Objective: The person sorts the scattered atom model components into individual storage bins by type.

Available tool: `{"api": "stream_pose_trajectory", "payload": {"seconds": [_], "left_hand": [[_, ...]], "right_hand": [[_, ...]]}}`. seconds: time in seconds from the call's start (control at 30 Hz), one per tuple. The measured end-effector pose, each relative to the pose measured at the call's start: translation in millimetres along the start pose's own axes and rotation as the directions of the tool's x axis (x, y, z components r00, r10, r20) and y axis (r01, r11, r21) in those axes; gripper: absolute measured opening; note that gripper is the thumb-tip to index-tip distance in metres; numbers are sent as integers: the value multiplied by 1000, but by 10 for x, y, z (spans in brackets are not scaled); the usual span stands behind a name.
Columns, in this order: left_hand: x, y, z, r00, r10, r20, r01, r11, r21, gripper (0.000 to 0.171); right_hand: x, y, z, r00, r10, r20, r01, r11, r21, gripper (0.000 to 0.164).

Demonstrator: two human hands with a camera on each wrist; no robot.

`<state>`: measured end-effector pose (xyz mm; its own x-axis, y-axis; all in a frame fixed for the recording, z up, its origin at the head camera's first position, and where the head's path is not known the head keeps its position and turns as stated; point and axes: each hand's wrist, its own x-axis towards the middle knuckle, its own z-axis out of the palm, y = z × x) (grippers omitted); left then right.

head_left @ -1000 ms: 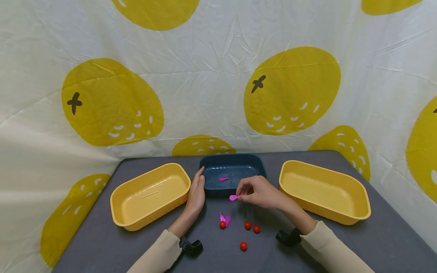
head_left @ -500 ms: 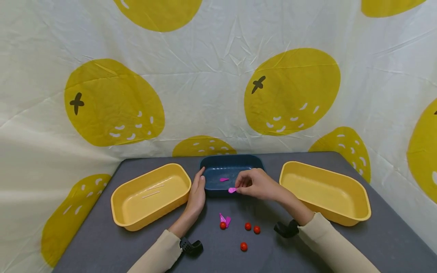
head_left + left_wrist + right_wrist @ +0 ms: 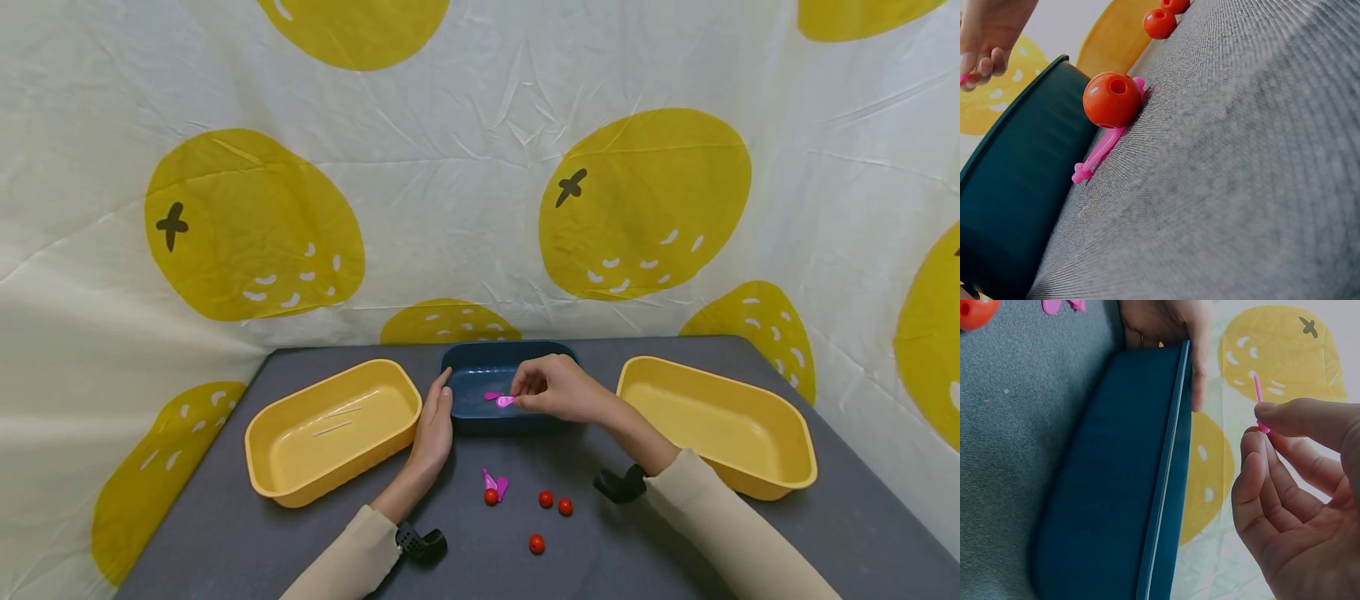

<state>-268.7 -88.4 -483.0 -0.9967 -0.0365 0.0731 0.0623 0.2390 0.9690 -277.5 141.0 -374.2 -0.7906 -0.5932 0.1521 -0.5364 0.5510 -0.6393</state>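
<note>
My right hand (image 3: 558,389) is above the dark blue bin (image 3: 495,425), pinching a small pink teardrop-shaped plastic piece (image 3: 505,402) between thumb and fingertips. The right wrist view shows this pink piece (image 3: 1258,394) edge-on, jutting from the pinch. A second pink piece (image 3: 492,396) lies on the bin's floor. At the bin's left end, my left hand (image 3: 433,425) rests against the wall with its fingers fairly straight. In front of the bin, further pink pieces (image 3: 501,487) lie with a red bead (image 3: 491,497) against them. That bead (image 3: 1112,100) has a hole, seen in the left wrist view.
On the left stands a yellow bin (image 3: 281,492) with thin white sticks (image 3: 332,428) inside. Another yellow bin (image 3: 780,487) is at the right. Loose red beads (image 3: 537,544) lie on the grey tabletop (image 3: 480,575). A patterned cloth (image 3: 465,225) hangs behind the table.
My right hand has moved forward from the bin's front edge to over its inside, carrying the pinched pink piece. My left hand stays against the bin.
</note>
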Motion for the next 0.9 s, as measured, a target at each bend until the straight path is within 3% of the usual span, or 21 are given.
{"api": "stream_pose_trajectory", "payload": {"seconds": [0.33, 0.57, 0.9], "left_hand": [[17, 3, 5, 1000, -18, -4, 18, 1000, 3, 47], [0, -5, -16, 1000, 10, -4, -10, 1000, 4, 61], [6, -8, 0, 1000, 5, -9, -5, 1000, 6, 62]], "right_hand": [[102, -24, -36, 1000, -13, 3, 14, 1000, -26, 4], [174, -5, -42, 1000, 21, -2, -21, 999, -40, 4], [281, 29, -27, 1000, 16, -2, -16, 999, -51, 3]]}}
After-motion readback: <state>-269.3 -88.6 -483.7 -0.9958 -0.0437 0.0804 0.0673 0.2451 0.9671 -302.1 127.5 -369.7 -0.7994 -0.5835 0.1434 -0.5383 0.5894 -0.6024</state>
